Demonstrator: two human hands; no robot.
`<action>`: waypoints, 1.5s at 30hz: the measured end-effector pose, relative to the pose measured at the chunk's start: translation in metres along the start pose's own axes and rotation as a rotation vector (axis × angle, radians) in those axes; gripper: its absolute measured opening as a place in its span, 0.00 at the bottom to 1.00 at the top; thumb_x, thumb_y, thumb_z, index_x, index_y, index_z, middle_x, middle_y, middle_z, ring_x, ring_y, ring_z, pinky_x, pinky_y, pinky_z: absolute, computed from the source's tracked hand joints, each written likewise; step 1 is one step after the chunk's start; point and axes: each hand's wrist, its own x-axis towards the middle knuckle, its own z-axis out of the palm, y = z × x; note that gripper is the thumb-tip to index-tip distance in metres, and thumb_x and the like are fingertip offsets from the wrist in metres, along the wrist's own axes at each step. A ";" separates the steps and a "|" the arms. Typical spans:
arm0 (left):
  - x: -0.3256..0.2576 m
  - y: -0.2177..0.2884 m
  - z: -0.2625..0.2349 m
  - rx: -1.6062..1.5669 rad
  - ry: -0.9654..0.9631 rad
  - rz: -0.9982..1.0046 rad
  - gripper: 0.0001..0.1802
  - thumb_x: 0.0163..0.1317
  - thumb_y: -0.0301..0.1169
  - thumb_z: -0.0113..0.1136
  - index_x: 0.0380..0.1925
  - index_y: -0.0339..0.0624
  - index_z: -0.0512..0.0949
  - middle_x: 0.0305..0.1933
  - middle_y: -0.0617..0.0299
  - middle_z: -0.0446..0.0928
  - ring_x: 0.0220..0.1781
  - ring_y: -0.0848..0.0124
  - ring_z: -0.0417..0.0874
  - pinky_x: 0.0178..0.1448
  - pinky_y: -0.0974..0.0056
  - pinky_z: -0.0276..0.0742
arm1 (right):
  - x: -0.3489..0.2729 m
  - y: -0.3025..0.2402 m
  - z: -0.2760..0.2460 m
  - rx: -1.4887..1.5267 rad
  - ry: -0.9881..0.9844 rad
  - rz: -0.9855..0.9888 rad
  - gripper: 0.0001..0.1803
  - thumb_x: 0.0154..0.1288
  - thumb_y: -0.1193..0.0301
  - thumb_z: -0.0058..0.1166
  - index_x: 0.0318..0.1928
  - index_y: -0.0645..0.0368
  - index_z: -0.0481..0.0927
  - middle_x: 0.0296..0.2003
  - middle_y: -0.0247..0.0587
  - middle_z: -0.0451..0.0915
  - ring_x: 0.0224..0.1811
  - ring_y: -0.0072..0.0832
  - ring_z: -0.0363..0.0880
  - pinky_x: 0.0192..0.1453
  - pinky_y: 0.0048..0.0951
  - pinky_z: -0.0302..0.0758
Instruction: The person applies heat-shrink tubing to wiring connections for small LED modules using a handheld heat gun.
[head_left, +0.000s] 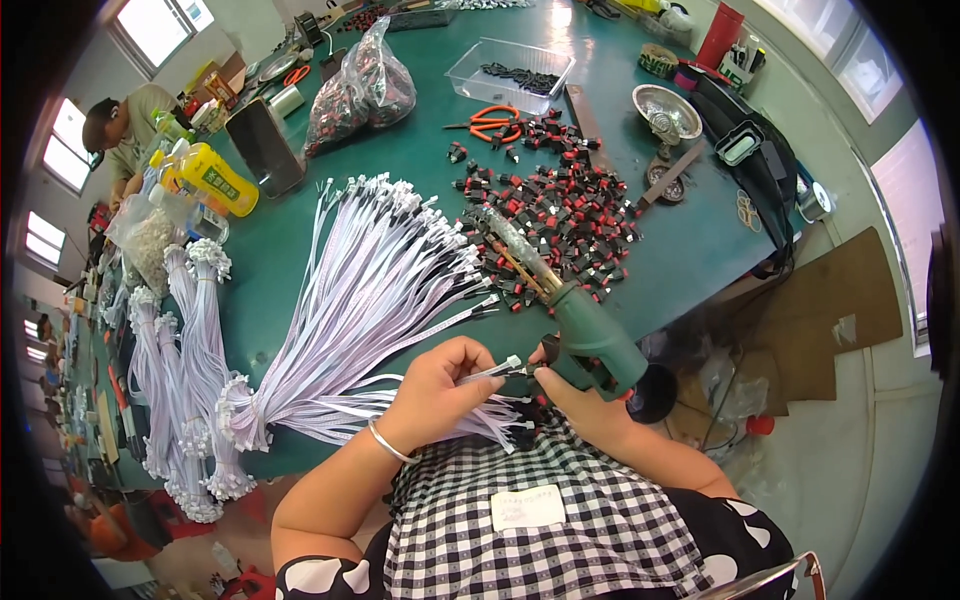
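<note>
My left hand (437,388), closed in a pinch, holds a thin white cable (482,376) just behind its white plug (513,362). Close by on the right, my right hand (590,408) pinches a small dark piece (545,356) against the plug's end; the fingers hide much of it. A green heat gun (598,338) with a long metal nozzle lies beside and partly over my right hand, pointing up and left. Left of my hands, many flat white cables (365,290) fan out across the green table. Past the nozzle is a heap of small black-and-red parts (570,210).
Tied cable bundles (205,350) lie at the left. Farther back are orange-handled scissors (492,124), a clear tray (512,78) with black pieces, a filled plastic bag (362,92), a phone (264,148) and a yellow bottle (215,178). A metal bowl (667,110) stands right. Another person (135,130) sits far left.
</note>
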 end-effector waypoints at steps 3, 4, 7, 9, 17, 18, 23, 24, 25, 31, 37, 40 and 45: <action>0.000 0.003 0.000 0.055 -0.043 -0.034 0.06 0.52 0.23 0.59 0.29 0.37 0.72 0.29 0.70 0.70 0.31 0.83 0.69 0.35 0.76 0.66 | -0.003 -0.005 -0.003 0.003 -0.055 0.099 0.10 0.54 0.78 0.55 0.38 0.61 0.73 0.31 0.31 0.73 0.31 0.14 0.70 0.31 0.18 0.69; 0.001 0.004 0.001 0.058 -0.044 -0.036 0.06 0.52 0.23 0.59 0.29 0.37 0.72 0.29 0.70 0.70 0.31 0.83 0.69 0.35 0.76 0.66 | -0.003 -0.004 -0.003 0.006 -0.053 0.100 0.10 0.54 0.78 0.55 0.38 0.61 0.73 0.31 0.31 0.73 0.31 0.14 0.70 0.31 0.18 0.69; 0.002 0.006 0.003 -0.027 -0.058 -0.027 0.06 0.52 0.22 0.60 0.29 0.38 0.72 0.30 0.69 0.71 0.32 0.82 0.70 0.37 0.76 0.66 | -0.002 0.004 -0.002 -0.049 -0.039 -0.025 0.12 0.53 0.79 0.56 0.39 0.60 0.73 0.34 0.33 0.72 0.33 0.17 0.71 0.35 0.21 0.70; 0.002 0.006 0.003 -0.050 -0.055 -0.050 0.06 0.51 0.22 0.60 0.29 0.38 0.72 0.30 0.69 0.72 0.33 0.82 0.70 0.38 0.76 0.66 | -0.004 0.010 -0.004 -0.083 -0.056 -0.065 0.13 0.52 0.80 0.55 0.39 0.60 0.72 0.36 0.36 0.70 0.35 0.21 0.72 0.38 0.24 0.70; 0.005 0.005 0.002 -0.043 -0.061 -0.103 0.06 0.50 0.22 0.60 0.27 0.40 0.73 0.26 0.69 0.72 0.28 0.83 0.69 0.33 0.77 0.65 | -0.004 0.013 -0.006 -0.255 -0.083 -0.135 0.13 0.50 0.80 0.56 0.39 0.59 0.73 0.36 0.36 0.71 0.37 0.24 0.71 0.39 0.25 0.70; 0.006 0.004 0.002 -0.033 -0.064 -0.103 0.06 0.51 0.22 0.60 0.27 0.39 0.73 0.26 0.69 0.72 0.28 0.83 0.69 0.33 0.77 0.65 | -0.004 0.013 -0.006 -0.252 -0.067 -0.158 0.13 0.50 0.80 0.56 0.39 0.59 0.74 0.36 0.36 0.71 0.37 0.24 0.71 0.39 0.25 0.70; 0.006 0.003 0.001 0.015 -0.054 -0.076 0.05 0.51 0.24 0.61 0.27 0.38 0.75 0.26 0.68 0.73 0.28 0.83 0.70 0.33 0.77 0.65 | -0.004 0.017 -0.005 -0.177 -0.070 -0.087 0.14 0.50 0.80 0.56 0.39 0.59 0.73 0.37 0.37 0.70 0.37 0.25 0.71 0.39 0.25 0.71; 0.006 0.002 0.001 0.016 -0.040 -0.067 0.05 0.52 0.25 0.62 0.27 0.37 0.75 0.26 0.68 0.74 0.28 0.83 0.70 0.33 0.77 0.66 | -0.004 0.018 -0.005 -0.165 -0.084 -0.049 0.15 0.50 0.81 0.56 0.40 0.59 0.73 0.38 0.37 0.70 0.37 0.24 0.71 0.38 0.25 0.71; 0.005 0.002 0.001 0.015 -0.039 -0.066 0.05 0.52 0.25 0.62 0.27 0.37 0.75 0.26 0.68 0.74 0.28 0.83 0.70 0.33 0.77 0.66 | -0.004 0.018 -0.004 -0.166 -0.085 -0.049 0.15 0.50 0.81 0.56 0.40 0.59 0.73 0.38 0.37 0.70 0.37 0.24 0.71 0.38 0.25 0.71; 0.006 0.004 0.006 0.182 0.030 -0.032 0.06 0.50 0.26 0.63 0.26 0.36 0.77 0.25 0.67 0.75 0.27 0.82 0.72 0.31 0.76 0.68 | -0.004 0.016 -0.002 -0.148 -0.056 -0.183 0.13 0.54 0.80 0.54 0.41 0.62 0.72 0.39 0.37 0.71 0.32 0.22 0.73 0.37 0.25 0.72; -0.003 -0.004 0.010 0.471 -0.018 0.097 0.06 0.48 0.29 0.62 0.25 0.38 0.79 0.26 0.58 0.78 0.28 0.68 0.79 0.33 0.68 0.73 | 0.018 -0.008 -0.044 0.389 0.178 -0.203 0.11 0.61 0.69 0.48 0.40 0.65 0.74 0.33 0.40 0.76 0.35 0.24 0.76 0.38 0.25 0.75; -0.005 -0.006 0.014 0.618 -0.066 0.168 0.06 0.48 0.30 0.61 0.24 0.40 0.80 0.26 0.59 0.78 0.28 0.67 0.79 0.33 0.68 0.73 | 0.037 -0.030 -0.102 0.285 0.071 -0.370 0.14 0.59 0.67 0.51 0.42 0.64 0.73 0.33 0.37 0.76 0.36 0.24 0.76 0.37 0.26 0.75; -0.010 -0.021 0.021 1.084 -0.071 0.545 0.05 0.45 0.31 0.62 0.24 0.47 0.77 0.22 0.62 0.69 0.21 0.64 0.73 0.25 0.61 0.69 | 0.091 -0.035 -0.102 -0.603 0.206 -0.655 0.20 0.48 0.75 0.57 0.44 0.61 0.70 0.32 0.40 0.76 0.32 0.32 0.75 0.34 0.32 0.71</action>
